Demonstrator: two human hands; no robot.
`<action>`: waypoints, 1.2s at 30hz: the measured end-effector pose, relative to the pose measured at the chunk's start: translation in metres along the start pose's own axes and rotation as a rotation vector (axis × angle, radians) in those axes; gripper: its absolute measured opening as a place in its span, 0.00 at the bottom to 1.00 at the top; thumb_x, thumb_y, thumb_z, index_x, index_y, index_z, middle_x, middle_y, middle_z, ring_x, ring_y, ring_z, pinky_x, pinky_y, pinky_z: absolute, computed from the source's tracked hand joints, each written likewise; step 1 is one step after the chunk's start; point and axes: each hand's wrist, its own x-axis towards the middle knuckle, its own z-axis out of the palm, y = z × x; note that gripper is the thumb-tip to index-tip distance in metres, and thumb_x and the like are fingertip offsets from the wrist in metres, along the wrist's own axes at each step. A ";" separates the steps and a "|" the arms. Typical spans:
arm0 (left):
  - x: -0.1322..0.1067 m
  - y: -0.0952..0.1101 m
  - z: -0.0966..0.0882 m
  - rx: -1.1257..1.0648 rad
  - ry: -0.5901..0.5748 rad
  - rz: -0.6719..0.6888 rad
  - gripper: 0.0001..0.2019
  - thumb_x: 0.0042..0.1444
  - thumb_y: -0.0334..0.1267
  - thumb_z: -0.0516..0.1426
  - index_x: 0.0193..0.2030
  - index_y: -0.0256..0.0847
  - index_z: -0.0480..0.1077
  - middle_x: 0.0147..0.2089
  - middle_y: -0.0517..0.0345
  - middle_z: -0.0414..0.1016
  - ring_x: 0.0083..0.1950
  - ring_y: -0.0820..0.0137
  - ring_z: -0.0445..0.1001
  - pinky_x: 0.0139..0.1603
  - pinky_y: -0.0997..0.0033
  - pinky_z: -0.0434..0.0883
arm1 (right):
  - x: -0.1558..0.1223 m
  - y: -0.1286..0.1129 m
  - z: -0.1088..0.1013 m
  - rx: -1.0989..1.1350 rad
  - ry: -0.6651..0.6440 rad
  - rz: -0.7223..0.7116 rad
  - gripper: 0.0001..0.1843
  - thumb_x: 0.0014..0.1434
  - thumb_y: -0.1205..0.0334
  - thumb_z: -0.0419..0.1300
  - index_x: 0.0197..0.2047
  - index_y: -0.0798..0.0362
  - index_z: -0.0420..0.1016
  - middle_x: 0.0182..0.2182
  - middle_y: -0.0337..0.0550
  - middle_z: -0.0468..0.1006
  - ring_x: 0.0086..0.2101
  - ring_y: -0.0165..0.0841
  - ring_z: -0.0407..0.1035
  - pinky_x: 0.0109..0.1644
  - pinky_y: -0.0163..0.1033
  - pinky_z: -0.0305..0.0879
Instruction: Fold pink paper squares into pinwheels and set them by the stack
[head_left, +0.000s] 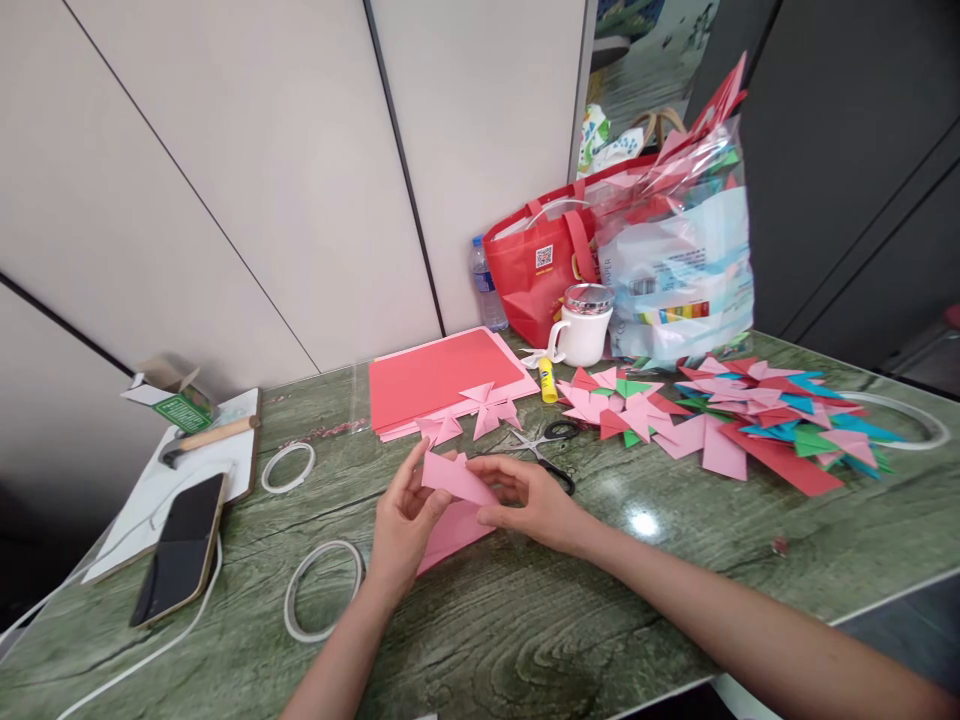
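Between my two hands is a piece of pink paper (459,478), raised a little above the table and bent or folded. My left hand (409,510) pinches its left side with thumb and fingers. At its right side, the thumb and fingers of my right hand (529,500) close on the paper. More pink paper (454,535) lies flat below. Just beyond my hands are folded pink paper shapes (487,408), and scissors (551,455) with black handles lie behind my right hand.
Red and pink sheets (442,375) lie at the back. A yellow glue stick (548,382), white mug (585,325) and red bag (532,270) stand behind. Colourful folded papers (787,405) pile up right. Tape rolls (291,602), a phone (180,550) and a hammer (214,437) lie left.
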 end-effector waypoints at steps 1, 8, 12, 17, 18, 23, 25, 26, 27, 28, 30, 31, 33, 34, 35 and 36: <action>0.000 0.001 0.001 0.005 -0.003 -0.002 0.32 0.49 0.39 0.60 0.61 0.40 0.55 0.55 0.43 0.69 0.55 0.58 0.68 0.52 0.58 0.68 | 0.000 0.000 0.000 0.000 -0.003 -0.002 0.27 0.45 0.59 0.67 0.50 0.52 0.68 0.49 0.48 0.72 0.48 0.39 0.68 0.51 0.47 0.66; -0.003 0.002 0.006 0.075 -0.023 -0.001 0.39 0.43 0.36 0.64 0.62 0.44 0.53 0.54 0.46 0.70 0.52 0.61 0.71 0.51 0.63 0.68 | -0.002 0.000 0.001 -0.007 -0.026 0.011 0.29 0.43 0.58 0.68 0.49 0.51 0.68 0.49 0.47 0.72 0.47 0.40 0.68 0.48 0.45 0.69; -0.004 0.003 0.007 0.127 -0.017 -0.013 0.40 0.44 0.37 0.63 0.64 0.45 0.50 0.55 0.46 0.70 0.52 0.60 0.71 0.52 0.62 0.68 | -0.002 0.000 0.002 0.009 -0.033 0.018 0.28 0.44 0.57 0.67 0.49 0.51 0.69 0.48 0.46 0.73 0.45 0.39 0.69 0.46 0.44 0.70; -0.004 0.003 0.007 0.183 -0.045 0.004 0.41 0.47 0.37 0.62 0.65 0.44 0.46 0.57 0.44 0.67 0.52 0.61 0.70 0.51 0.63 0.68 | -0.001 -0.001 0.001 0.020 -0.032 0.001 0.28 0.45 0.57 0.66 0.49 0.52 0.68 0.47 0.46 0.73 0.45 0.38 0.70 0.47 0.44 0.69; -0.005 0.002 0.007 0.186 -0.042 0.008 0.41 0.47 0.36 0.61 0.66 0.43 0.45 0.58 0.43 0.66 0.52 0.61 0.70 0.51 0.63 0.68 | -0.001 -0.002 0.001 0.007 -0.031 -0.010 0.27 0.45 0.57 0.66 0.49 0.52 0.68 0.47 0.46 0.73 0.45 0.38 0.70 0.48 0.44 0.69; -0.005 0.001 0.006 0.210 -0.032 -0.002 0.35 0.49 0.36 0.59 0.64 0.41 0.51 0.56 0.44 0.68 0.54 0.61 0.68 0.51 0.63 0.66 | -0.001 -0.004 0.004 -0.008 0.004 0.010 0.19 0.52 0.55 0.60 0.46 0.51 0.71 0.44 0.45 0.74 0.42 0.37 0.70 0.45 0.42 0.70; -0.005 0.002 0.005 0.294 0.013 0.005 0.31 0.48 0.36 0.59 0.60 0.39 0.58 0.53 0.46 0.72 0.53 0.60 0.69 0.49 0.64 0.67 | -0.001 -0.004 0.005 0.021 0.008 0.054 0.17 0.54 0.51 0.57 0.43 0.52 0.72 0.41 0.44 0.74 0.38 0.35 0.70 0.37 0.40 0.72; -0.005 0.002 0.004 0.336 0.038 0.010 0.28 0.47 0.37 0.60 0.56 0.38 0.63 0.49 0.48 0.74 0.51 0.60 0.70 0.47 0.65 0.68 | -0.001 -0.004 0.006 0.039 0.005 0.072 0.17 0.54 0.49 0.56 0.41 0.52 0.73 0.39 0.43 0.73 0.36 0.34 0.70 0.34 0.38 0.73; -0.005 0.002 0.004 0.371 0.055 0.008 0.24 0.46 0.38 0.60 0.52 0.37 0.67 0.45 0.49 0.76 0.47 0.60 0.72 0.45 0.65 0.69 | -0.001 -0.004 0.006 0.055 0.004 0.085 0.18 0.54 0.47 0.55 0.39 0.52 0.73 0.38 0.42 0.72 0.34 0.33 0.69 0.31 0.37 0.72; -0.004 0.002 0.004 0.400 0.066 0.002 0.19 0.46 0.38 0.60 0.47 0.36 0.71 0.41 0.51 0.77 0.44 0.60 0.73 0.42 0.65 0.70 | 0.000 -0.003 0.006 0.061 0.011 0.091 0.19 0.54 0.46 0.54 0.36 0.53 0.73 0.35 0.42 0.71 0.32 0.32 0.68 0.29 0.36 0.71; -0.004 0.002 0.003 0.430 0.077 -0.003 0.13 0.47 0.39 0.60 0.39 0.36 0.74 0.35 0.53 0.78 0.37 0.62 0.73 0.38 0.67 0.70 | 0.001 -0.001 0.004 0.013 0.052 0.082 0.20 0.54 0.45 0.53 0.29 0.55 0.72 0.28 0.39 0.68 0.27 0.30 0.65 0.27 0.34 0.67; -0.004 0.002 0.003 0.435 0.079 0.000 0.12 0.47 0.39 0.59 0.38 0.36 0.74 0.34 0.54 0.78 0.35 0.63 0.73 0.37 0.68 0.70 | 0.001 0.000 0.003 -0.030 0.084 0.074 0.21 0.54 0.45 0.53 0.24 0.55 0.69 0.23 0.37 0.65 0.24 0.28 0.62 0.25 0.32 0.64; -0.003 0.003 0.002 0.425 0.065 0.011 0.13 0.48 0.39 0.59 0.39 0.36 0.75 0.34 0.54 0.78 0.36 0.63 0.74 0.36 0.69 0.70 | 0.002 0.003 0.000 -0.103 0.154 0.067 0.25 0.54 0.44 0.54 0.17 0.55 0.61 0.17 0.34 0.57 0.20 0.25 0.54 0.22 0.31 0.54; -0.003 0.003 0.003 0.413 0.048 0.014 0.14 0.48 0.39 0.58 0.41 0.36 0.75 0.35 0.54 0.79 0.37 0.63 0.74 0.36 0.69 0.71 | 0.003 0.004 -0.001 -0.097 0.174 0.076 0.25 0.53 0.44 0.54 0.16 0.55 0.60 0.16 0.33 0.55 0.19 0.24 0.51 0.21 0.31 0.50; -0.003 0.003 0.003 0.400 0.025 0.012 0.15 0.49 0.39 0.58 0.42 0.36 0.75 0.36 0.54 0.79 0.38 0.62 0.74 0.37 0.68 0.71 | 0.004 0.005 -0.002 -0.072 0.188 0.091 0.25 0.53 0.44 0.54 0.17 0.55 0.60 0.16 0.33 0.55 0.19 0.24 0.50 0.21 0.31 0.47; -0.003 0.004 0.003 0.391 0.001 0.009 0.15 0.49 0.39 0.58 0.43 0.36 0.75 0.37 0.53 0.79 0.39 0.61 0.75 0.38 0.67 0.71 | 0.004 0.006 -0.002 -0.033 0.196 0.109 0.24 0.52 0.44 0.55 0.18 0.56 0.61 0.16 0.32 0.55 0.18 0.23 0.49 0.21 0.31 0.46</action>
